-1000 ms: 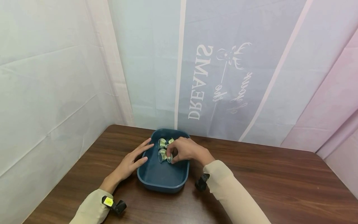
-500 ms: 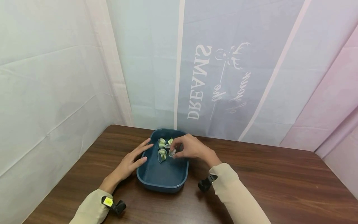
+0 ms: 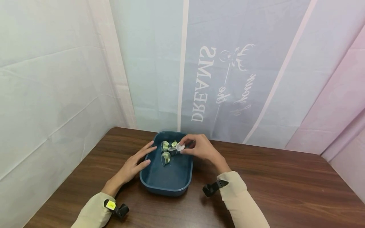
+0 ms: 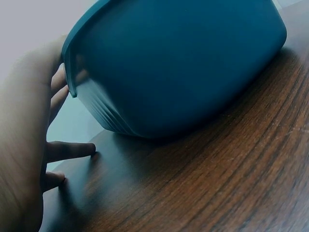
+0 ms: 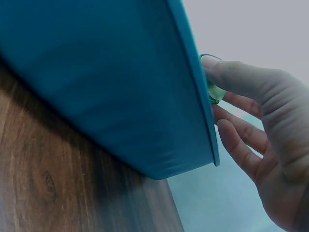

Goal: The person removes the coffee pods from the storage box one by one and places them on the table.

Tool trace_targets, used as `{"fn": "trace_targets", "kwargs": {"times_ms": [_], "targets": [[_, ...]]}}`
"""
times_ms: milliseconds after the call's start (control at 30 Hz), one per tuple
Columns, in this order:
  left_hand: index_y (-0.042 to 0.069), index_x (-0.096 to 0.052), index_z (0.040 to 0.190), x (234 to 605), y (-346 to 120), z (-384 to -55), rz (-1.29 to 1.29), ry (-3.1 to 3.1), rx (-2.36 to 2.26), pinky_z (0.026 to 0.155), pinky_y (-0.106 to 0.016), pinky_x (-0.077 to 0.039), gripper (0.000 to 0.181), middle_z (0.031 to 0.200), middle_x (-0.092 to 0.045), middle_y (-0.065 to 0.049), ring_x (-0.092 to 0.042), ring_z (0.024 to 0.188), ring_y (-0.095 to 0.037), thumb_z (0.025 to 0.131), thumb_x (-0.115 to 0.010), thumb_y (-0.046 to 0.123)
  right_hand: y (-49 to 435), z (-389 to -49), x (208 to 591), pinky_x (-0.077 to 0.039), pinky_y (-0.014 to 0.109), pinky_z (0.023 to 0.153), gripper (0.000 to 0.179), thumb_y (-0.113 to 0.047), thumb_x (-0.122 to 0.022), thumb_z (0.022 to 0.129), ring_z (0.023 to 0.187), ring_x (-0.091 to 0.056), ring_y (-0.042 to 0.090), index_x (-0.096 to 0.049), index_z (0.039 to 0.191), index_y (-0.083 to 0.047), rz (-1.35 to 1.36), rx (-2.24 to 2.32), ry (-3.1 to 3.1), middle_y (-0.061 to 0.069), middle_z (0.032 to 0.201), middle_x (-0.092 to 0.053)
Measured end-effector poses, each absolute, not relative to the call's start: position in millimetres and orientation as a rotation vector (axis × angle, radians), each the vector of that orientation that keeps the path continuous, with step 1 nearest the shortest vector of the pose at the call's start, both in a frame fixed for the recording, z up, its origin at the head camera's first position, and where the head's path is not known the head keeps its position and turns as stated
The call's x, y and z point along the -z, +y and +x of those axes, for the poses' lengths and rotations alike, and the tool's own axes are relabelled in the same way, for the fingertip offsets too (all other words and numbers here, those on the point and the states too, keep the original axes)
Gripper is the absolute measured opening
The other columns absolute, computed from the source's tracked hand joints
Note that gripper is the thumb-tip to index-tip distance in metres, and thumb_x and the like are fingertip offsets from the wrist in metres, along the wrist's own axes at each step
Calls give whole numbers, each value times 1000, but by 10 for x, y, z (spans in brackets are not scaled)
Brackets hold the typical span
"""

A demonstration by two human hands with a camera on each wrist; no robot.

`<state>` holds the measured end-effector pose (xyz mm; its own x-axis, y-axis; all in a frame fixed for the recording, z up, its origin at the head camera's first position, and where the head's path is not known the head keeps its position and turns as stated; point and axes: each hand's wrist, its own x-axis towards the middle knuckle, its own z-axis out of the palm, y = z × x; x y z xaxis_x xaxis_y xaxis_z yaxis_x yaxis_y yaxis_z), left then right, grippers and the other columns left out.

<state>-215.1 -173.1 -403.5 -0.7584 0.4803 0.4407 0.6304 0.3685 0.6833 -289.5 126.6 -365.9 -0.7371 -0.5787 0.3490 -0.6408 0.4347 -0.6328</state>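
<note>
A deep blue plastic bin (image 3: 166, 190) stands on the table. Over its far right part, my right hand (image 3: 201, 147) pinches a small clear cup (image 3: 180, 147) between thumb and fingers, its pale round face turned up toward the head camera. Green shows through that cup (image 5: 216, 93) in the right wrist view, partly hidden behind the bin wall. My left hand (image 3: 131, 165) rests at the bin's left rim with fingers spread and straight; in the left wrist view two fingertips (image 4: 91, 149) reach down to the tabletop. Several similar cups, including a tilted one (image 3: 165, 158), lie in the bin.
The brown wood-grain table (image 3: 271, 183) extends far to the right. A printed curtain (image 3: 159, 79) hangs right behind the table's far edge, and a white cloth (image 3: 57, 95) hangs along the left. Black straps with small devices (image 3: 212, 188) sit on both wrists.
My right hand has lifted the small cup from beside the tilted one and carried it up, back and slightly right, turning its face upward. The left hand has stayed put.
</note>
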Motion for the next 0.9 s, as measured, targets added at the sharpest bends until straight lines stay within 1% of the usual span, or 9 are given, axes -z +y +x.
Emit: {"fn": "trace_targets", "kwargs": {"times_ms": [200,400,567,700,767,900], "targets": [[0,-42,143,4055,-1732,-2164,-1010,-2457,1343,101,-66,-23,47,153,-22,-22,-22,139,-42,96,-50,3,1341,-2894,3665,-54,39,72,22,-27,-81,78,86,-64,23,-71,97,-24,1060,-1245,-2522,-11,91,-66],[1,-42,143,4063,-1736,-2166,-1006,-2460,1336,101,-66,-23,47,154,-23,-21,-22,139,-42,96,-51,3,1369,-2878,3705,-54,34,67,23,-22,-82,77,80,-65,19,-72,98,-21,1022,-1341,-2458,-8,92,-68],[3,-42,144,4055,-1738,-2153,-999,-2465,1340,102,-65,-23,48,154,-22,-20,-22,139,-40,97,-50,3,1372,-2856,3733,-54,35,69,24,-22,-81,78,81,-65,18,-72,100,-19,1014,-1411,-2421,-5,94,-68],[4,-42,144,4043,-1733,-2148,-1005,-2458,1337,102,-65,-24,48,154,-23,-21,-23,139,-41,96,-50,3,1396,-2861,3736,-54,35,69,23,-24,-81,78,79,-66,15,-71,99,-22,971,-1411,-2422,-6,94,-68],[4,-42,143,4037,-1731,-2149,-1009,-2455,1329,101,-65,-24,48,153,-23,-22,-23,138,-42,96,-50,2,1418,-2866,3738,-54,35,69,23,-25,-82,78,77,-66,13,-71,98,-23,945,-1413,-2422,-8,94,-68],[2,-42,143,4034,-1726,-2156,-1023,-2448,1336,101,-66,-24,48,153,-23,-23,-23,138,-43,96,-50,0,1467,-2883,3753,-54,33,72,23,-24,-81,78,79,-66,13,-71,98,-23,921,-1443,-2398,-8,94,-68]]}}
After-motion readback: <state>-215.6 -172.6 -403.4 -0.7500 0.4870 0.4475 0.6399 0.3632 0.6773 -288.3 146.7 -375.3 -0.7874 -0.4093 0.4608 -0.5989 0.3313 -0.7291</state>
